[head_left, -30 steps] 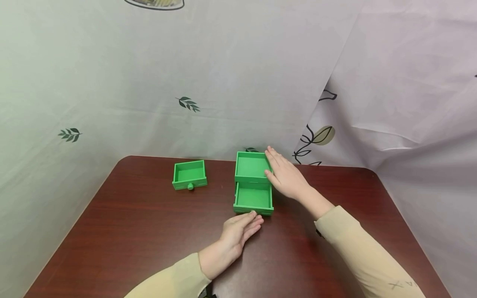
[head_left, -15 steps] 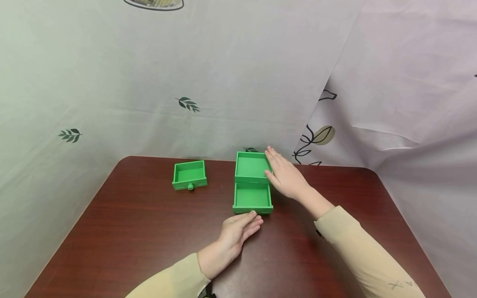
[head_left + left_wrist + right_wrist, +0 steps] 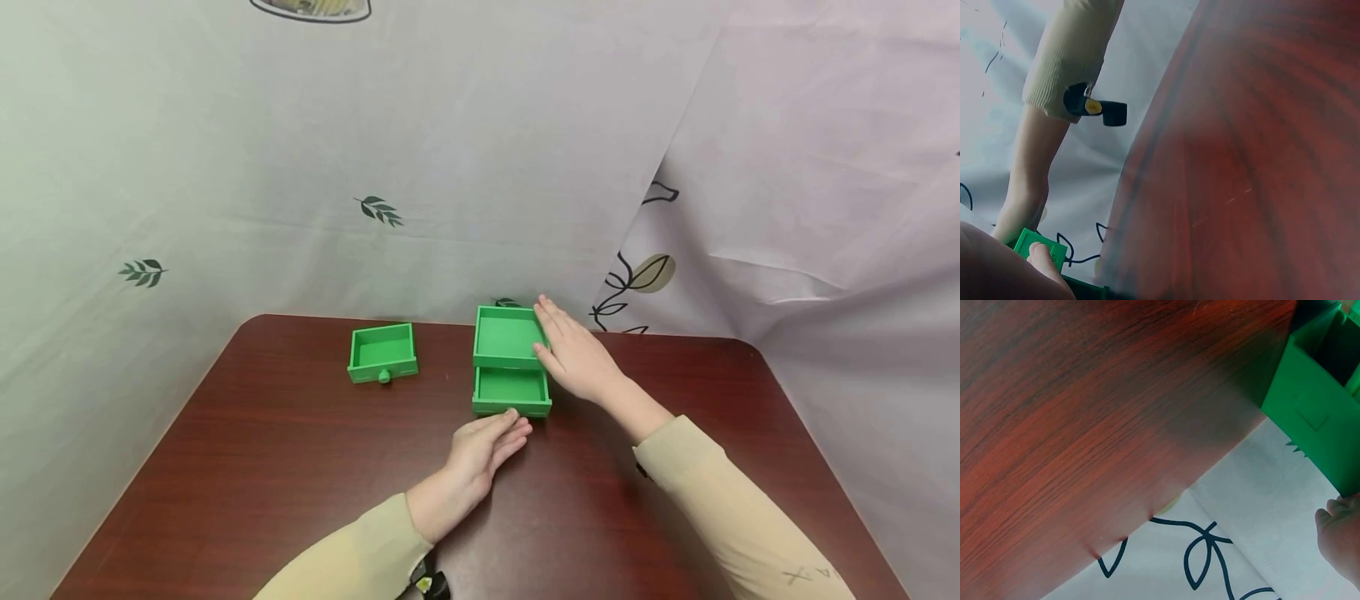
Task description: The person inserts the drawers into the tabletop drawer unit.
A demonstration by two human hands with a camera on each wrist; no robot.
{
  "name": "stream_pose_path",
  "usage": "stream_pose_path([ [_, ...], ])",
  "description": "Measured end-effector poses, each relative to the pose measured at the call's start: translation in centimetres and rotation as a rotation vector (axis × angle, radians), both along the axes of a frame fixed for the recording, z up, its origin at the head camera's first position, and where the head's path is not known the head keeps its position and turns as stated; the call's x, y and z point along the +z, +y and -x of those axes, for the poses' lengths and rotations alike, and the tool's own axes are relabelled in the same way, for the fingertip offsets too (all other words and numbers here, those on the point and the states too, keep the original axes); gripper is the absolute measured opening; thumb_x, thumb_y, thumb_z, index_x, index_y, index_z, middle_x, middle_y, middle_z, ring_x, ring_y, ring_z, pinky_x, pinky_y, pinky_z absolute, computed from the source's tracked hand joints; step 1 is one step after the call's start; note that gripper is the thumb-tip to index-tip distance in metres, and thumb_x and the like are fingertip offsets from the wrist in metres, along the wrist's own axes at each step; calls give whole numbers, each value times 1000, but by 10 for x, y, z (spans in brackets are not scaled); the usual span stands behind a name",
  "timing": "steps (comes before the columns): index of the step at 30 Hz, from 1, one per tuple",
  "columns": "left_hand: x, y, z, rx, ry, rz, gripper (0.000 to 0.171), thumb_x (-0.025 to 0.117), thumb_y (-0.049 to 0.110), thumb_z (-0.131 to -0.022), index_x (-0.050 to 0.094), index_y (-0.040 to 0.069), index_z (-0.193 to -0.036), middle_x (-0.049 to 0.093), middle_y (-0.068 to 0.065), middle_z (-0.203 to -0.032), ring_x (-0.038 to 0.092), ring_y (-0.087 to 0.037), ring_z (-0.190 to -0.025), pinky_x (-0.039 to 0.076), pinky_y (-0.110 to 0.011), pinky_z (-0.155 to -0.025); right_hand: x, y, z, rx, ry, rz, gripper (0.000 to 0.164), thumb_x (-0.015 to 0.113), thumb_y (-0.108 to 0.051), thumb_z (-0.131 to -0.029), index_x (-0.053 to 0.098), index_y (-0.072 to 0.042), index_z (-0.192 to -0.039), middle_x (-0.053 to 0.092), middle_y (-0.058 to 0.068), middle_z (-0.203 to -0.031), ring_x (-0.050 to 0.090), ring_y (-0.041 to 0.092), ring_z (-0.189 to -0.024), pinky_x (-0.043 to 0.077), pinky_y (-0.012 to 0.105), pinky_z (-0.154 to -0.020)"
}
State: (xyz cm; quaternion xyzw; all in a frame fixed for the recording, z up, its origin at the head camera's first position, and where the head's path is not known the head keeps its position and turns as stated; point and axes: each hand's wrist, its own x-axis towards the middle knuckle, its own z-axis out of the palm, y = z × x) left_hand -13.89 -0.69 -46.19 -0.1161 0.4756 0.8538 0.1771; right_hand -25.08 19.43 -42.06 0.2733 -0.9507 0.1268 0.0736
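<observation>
A green cabinet [image 3: 506, 361] with an open-topped tray stands near the back of the table in the head view. From its lower front projects a green drawer [image 3: 512, 407], partly pulled out. My left hand [image 3: 476, 457] touches the drawer's front with straight fingers; whatever lies behind the thumb there is hidden. Along the cabinet's right side rests my right hand [image 3: 577, 354], fingers extended, thumb near the top rim. The left wrist view shows the thumb [image 3: 1041, 257] against a green face. In the right wrist view the cabinet's wall [image 3: 1310, 412] fills the upper right corner.
A second green drawer [image 3: 383, 350] with a round knob sits apart, left of the cabinet. Behind the dark red wooden table [image 3: 300, 467] hangs a pale patterned cloth [image 3: 480, 150]. A dark wrist device [image 3: 1094, 106] shows on the right sleeve.
The lower drawer has slid farther into the cabinet, its front moving away from me. My left hand has followed it forward. The right hand stays against the cabinet's side.
</observation>
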Motion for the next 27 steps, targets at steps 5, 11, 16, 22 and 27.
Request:
stream_pose_path([
  [5, 3, 3, 8, 22, -18, 4, 39, 65, 5, -105, 57, -17, -136, 79, -14, -108, 78, -10, -88, 67, -27, -92, -1, -1, 0, 1, -2, 7, 69, 43, -37, -114, 22, 4, -166, 20, 21, -176, 23, 37, -164, 29, 57, -134],
  [11, 4, 4, 11, 24, -23, -8, 38, 66, 5, -104, 59, -16, -135, 79, -11, -105, 78, -11, -88, 67, -28, -91, 0, 0, 0, -6, -6, 3, 69, 42, -36, -115, 22, 4, -166, 20, 21, -176, 22, 37, -164, 29, 58, -134],
  [16, 4, 4, 15, 32, -16, 3, 35, 66, 4, -104, 60, -16, -133, 79, -8, -98, 78, -10, -85, 68, -27, -89, -1, 1, 0, -1, -3, 15, 68, 43, -36, -114, 22, 5, -166, 21, 22, -176, 23, 37, -164, 29, 58, -134],
  [22, 4, 5, 25, 55, -9, 7, 32, 66, 5, -104, 62, -14, -130, 79, -8, -98, 78, -10, -84, 68, -27, -89, -1, 0, 0, -3, 5, 17, 68, 43, -35, -114, 23, 5, -166, 21, 22, -175, 24, 38, -163, 30, 58, -134],
  [27, 3, 7, 36, 62, -27, 12, 35, 65, 6, -106, 62, -14, -134, 79, -18, -113, 78, -11, -86, 67, -28, -92, 0, -1, -1, -1, 4, 20, 68, 43, -34, -114, 23, 5, -165, 21, 22, -175, 23, 37, -164, 30, 58, -133],
])
